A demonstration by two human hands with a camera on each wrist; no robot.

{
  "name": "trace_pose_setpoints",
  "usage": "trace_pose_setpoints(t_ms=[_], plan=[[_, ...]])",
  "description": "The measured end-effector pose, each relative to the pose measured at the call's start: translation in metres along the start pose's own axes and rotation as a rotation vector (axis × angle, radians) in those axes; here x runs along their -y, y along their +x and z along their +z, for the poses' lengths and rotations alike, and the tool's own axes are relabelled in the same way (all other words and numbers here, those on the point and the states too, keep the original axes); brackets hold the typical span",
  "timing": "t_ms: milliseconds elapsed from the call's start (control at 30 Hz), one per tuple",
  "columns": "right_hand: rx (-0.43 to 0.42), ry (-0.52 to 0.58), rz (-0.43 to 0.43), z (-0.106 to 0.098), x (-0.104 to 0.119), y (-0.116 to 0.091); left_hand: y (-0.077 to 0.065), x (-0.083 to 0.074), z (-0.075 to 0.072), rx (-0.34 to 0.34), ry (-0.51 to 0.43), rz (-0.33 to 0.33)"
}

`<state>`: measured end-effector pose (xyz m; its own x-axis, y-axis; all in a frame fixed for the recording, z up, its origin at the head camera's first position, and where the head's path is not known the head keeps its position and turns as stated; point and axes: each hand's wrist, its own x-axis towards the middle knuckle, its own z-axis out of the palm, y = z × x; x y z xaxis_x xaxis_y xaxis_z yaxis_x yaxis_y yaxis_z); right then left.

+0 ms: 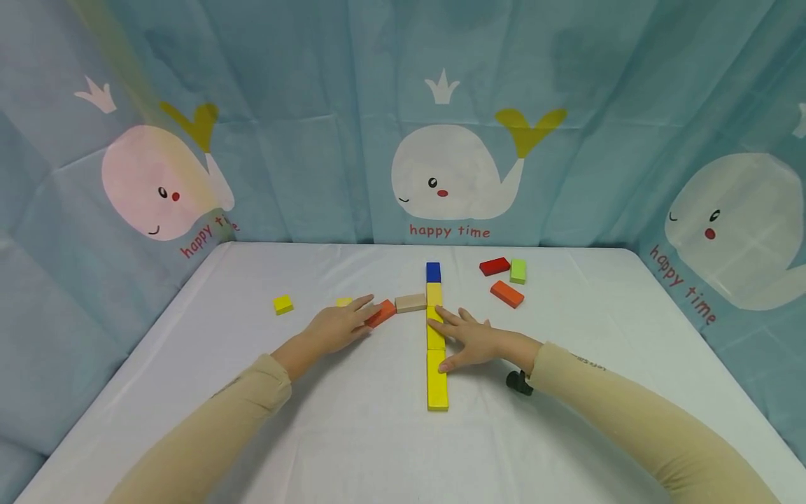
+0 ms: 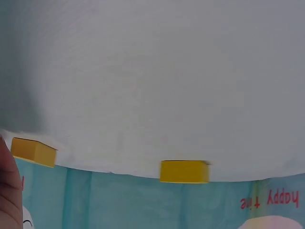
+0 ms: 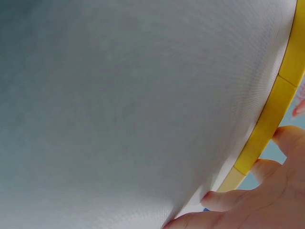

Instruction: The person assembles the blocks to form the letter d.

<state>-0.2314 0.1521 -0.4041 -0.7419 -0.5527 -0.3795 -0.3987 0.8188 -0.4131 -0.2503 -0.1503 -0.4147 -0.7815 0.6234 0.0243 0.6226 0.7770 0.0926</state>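
A straight column of blocks runs away from me: a long yellow block [image 1: 437, 392], another yellow block [image 1: 434, 339], a pale yellow block [image 1: 434, 294] and a blue block [image 1: 433, 272] at the far end. Spread over the column's right side, the fingers of my right hand [image 1: 475, 341] touch the yellow blocks. A plain wooden block [image 1: 411, 303] branches off leftward from the column. Meeting its left end at an angle is an orange block [image 1: 381, 314], which the extended fingers of my left hand [image 1: 334, 329] touch, partly covering it.
Two small yellow blocks [image 1: 283, 304] lie on the left; my left hand partly hides one. A red block [image 1: 494, 266], a green block [image 1: 518, 271] and an orange-red block [image 1: 506, 294] lie at back right. A small black object [image 1: 519, 383] shows by the right sleeve.
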Motion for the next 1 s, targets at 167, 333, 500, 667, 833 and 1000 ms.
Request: trace_pose_setpoints(t_ms=[167, 333, 500, 667, 833, 1000], plan=[[-0.001, -0.007, 0.003, 0.001, -0.001, 0.0, -0.018, 0.011, 0.002, -0.042, -0.016, -0.013], [-0.001, -0.008, 0.006, 0.001, -0.001, -0.001, -0.041, 0.022, 0.001, -0.111, -0.001, -0.009], [0.002, -0.004, 0.009, 0.001, -0.002, -0.001, -0.06, 0.032, -0.002, -0.104, 0.024, -0.054], [0.003, -0.004, 0.003, 0.001, -0.002, -0.001, -0.069, 0.037, -0.007, -0.094, 0.029, -0.085], [0.004, 0.002, 0.001, 0.0, -0.002, -0.001, -0.073, 0.039, -0.008, -0.103, 0.041, -0.079], [0.009, 0.001, 0.003, -0.001, -0.001, 0.0, -0.073, 0.037, -0.007, -0.115, 0.028, -0.058]])
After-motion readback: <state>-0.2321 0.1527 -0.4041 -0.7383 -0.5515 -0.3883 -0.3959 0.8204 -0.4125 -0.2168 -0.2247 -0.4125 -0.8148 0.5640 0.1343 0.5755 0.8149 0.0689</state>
